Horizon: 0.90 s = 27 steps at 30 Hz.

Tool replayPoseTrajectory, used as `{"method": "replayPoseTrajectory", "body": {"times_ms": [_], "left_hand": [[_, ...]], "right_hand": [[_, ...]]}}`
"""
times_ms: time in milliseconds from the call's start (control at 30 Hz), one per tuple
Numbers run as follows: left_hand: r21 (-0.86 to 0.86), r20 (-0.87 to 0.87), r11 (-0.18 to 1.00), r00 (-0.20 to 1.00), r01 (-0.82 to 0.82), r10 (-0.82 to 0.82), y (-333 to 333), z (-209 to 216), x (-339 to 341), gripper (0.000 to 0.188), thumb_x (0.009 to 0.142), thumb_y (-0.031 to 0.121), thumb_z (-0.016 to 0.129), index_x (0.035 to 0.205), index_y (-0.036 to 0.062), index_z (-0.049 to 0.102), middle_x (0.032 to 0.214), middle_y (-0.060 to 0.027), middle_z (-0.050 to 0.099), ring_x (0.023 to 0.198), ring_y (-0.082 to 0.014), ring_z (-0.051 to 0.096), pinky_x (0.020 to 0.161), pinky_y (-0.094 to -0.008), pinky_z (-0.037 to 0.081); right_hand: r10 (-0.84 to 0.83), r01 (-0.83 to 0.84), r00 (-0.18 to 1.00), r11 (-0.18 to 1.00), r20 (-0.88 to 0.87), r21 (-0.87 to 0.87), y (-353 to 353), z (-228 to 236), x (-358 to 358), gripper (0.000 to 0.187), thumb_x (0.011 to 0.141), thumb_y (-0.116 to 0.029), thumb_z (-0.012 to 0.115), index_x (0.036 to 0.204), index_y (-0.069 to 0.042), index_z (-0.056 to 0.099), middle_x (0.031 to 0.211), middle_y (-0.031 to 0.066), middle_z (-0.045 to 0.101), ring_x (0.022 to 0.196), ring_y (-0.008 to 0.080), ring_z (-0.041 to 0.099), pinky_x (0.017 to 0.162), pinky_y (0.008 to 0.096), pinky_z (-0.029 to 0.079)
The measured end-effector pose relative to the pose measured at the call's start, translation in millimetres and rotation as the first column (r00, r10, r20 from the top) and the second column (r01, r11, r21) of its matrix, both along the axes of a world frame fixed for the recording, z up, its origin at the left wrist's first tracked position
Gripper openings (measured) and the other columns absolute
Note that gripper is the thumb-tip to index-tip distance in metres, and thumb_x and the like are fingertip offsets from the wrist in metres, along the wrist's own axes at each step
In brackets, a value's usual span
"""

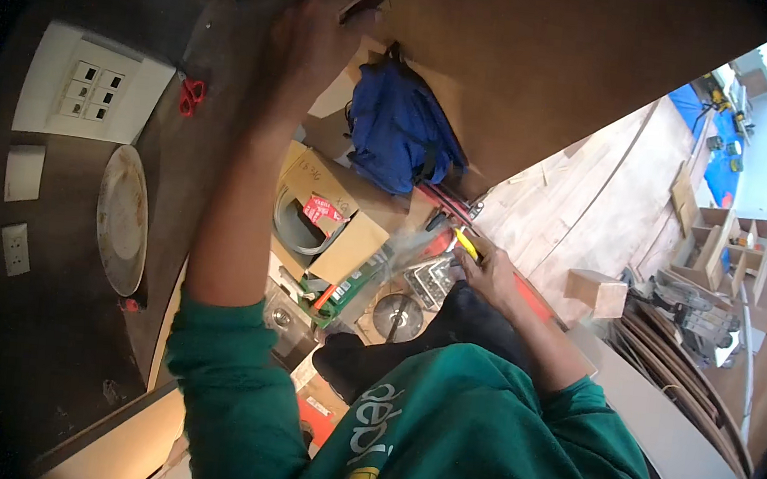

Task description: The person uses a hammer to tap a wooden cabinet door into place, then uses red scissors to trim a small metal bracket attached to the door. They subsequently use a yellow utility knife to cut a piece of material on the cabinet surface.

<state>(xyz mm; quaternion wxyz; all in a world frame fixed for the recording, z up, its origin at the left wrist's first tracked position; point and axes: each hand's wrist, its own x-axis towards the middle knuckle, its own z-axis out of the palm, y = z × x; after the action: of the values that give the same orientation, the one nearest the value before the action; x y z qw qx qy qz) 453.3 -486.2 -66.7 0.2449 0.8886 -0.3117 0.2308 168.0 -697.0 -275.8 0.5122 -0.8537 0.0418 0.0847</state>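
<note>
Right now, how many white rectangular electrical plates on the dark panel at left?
3: a wide six-module white plate at top, a plain white plate below it, and a white socket plate lowest. The left forearm could hide more.

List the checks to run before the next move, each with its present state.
1. Yellow tool held in the right hand: ok, the fingers are closed around it.
2. Yellow tool's tip safe: cannot tell, too small to make out.
3. Left hand's grip: cannot tell, it is raised into a dim area at the picture's upper edge.
4. Scissors out of both hands: ok, they are beside the switch panel.
5. Space in front of the person uncluttered: not ok, the bag, open box and round disc crowd it.
</note>
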Motion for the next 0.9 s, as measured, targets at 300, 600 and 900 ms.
{"method": "replayPoseTrajectory", "body": {"times_ms": [300, 600, 900], "left_hand": [[0.134, 0.31, 0.892, 0.873, -0.432, 0.377, -54.8, -18.5, -1.7, 0.026, 0.084, 0.033, 0.072, 0.095, 0.0092, 0.071, 0.078, -0.0154, 0.07, 0.071, -0.0348, 0.069, 0.062, -0.0441, 0.054], [-0.635, -0.031, 0.747, 0.972, -0.199, 0.233, -39.5, 6.0, -37.3, 0.024, 0.092, 0.024, 0.068, 0.093, -0.0004, 0.07, 0.073, -0.01, 0.068, 0.063, -0.0163, 0.063, 0.064, -0.0311, 0.049], [0.069, -0.743, 0.998, 0.668, 0.007, 0.047, -47.0, -130.0, -296.9, 0.027, 0.084, 0.011, 0.071, 0.107, 0.0003, 0.062, 0.102, -0.0187, 0.063, 0.093, -0.0395, 0.063, 0.076, -0.0477, 0.052]], "right_hand": [[-0.133, 0.13, 0.99, 0.989, 0.035, 0.076, -31.4, -79.5, -49.5, 0.027, 0.092, -0.016, 0.065, 0.114, 0.0, 0.066, 0.079, 0.0078, 0.064, 0.068, 0.011, 0.054, 0.062, 0.0312, 0.047], [-0.326, 0.327, 0.944, 0.945, -0.046, 0.017, -82.7, -63.2, -46.3, 0.026, 0.09, -0.019, 0.067, 0.106, 0.001, 0.07, 0.065, 0.008, 0.057, 0.061, 0.012, 0.051, 0.056, 0.0319, 0.043], [-0.14, 0.144, 0.988, 0.987, -0.058, 0.076, -61.5, -36.5, -33.3, 0.033, 0.09, -0.018, 0.068, 0.117, 0.0, 0.065, 0.08, 0.0119, 0.067, 0.07, 0.0161, 0.061, 0.065, 0.0334, 0.049]]}}
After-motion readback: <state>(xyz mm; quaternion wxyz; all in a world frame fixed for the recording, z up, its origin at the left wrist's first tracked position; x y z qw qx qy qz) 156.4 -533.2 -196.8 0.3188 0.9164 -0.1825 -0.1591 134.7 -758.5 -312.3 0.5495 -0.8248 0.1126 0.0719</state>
